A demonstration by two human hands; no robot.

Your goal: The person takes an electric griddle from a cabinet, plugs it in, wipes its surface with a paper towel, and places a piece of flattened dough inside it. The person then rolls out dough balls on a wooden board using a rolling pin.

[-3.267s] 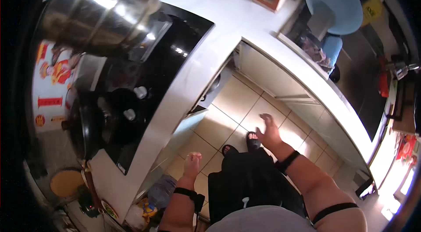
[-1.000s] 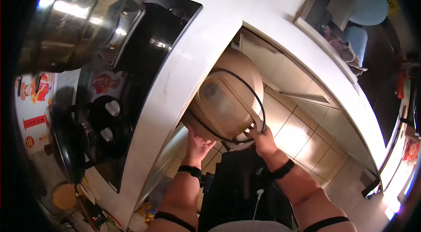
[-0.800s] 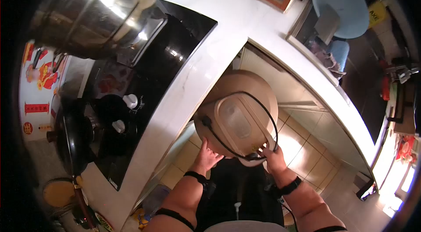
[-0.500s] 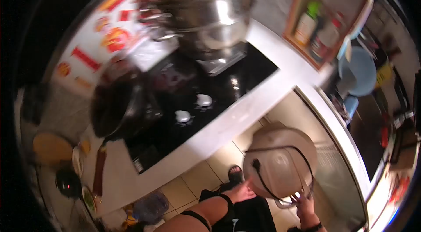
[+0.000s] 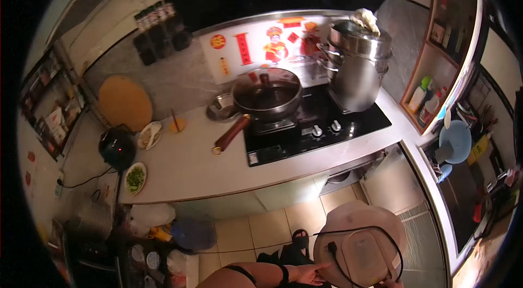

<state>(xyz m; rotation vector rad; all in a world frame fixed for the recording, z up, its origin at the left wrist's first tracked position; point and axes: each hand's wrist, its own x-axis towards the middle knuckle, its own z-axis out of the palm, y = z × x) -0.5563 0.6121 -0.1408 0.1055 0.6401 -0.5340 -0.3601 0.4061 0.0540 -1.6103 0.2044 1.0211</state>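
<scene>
**Student:** What does each hand hold?

**Tutor:** The left hand has its fingers extended against the side of the beige appliance; whether they curl beneath cannot be told. The right hand, cropped by the lower border, appears closed on the near edge. The appliance thus lies between the two hands, over the floor, its load presumably shared.

**Student:** And the cord?

**Tutor:** The black cord loops across the lid, its plug just beyond the left fingers, probably to limit trailing. A sandalled foot shows past that hand. Farther out, across the counter, the lidded pan stands on the hob, its handle turned toward the person, presumably for reach. The steel pot stands to the pan's right.

**Student:** What differs from the earlier frames?

**Tutor:** In the first, both hands were empty and no appliance showed. Compared with half a second ago, the hands remain at the appliance, but the view has tilted upward, revealing more counter beyond the left hand, including a plate of greens.
</scene>
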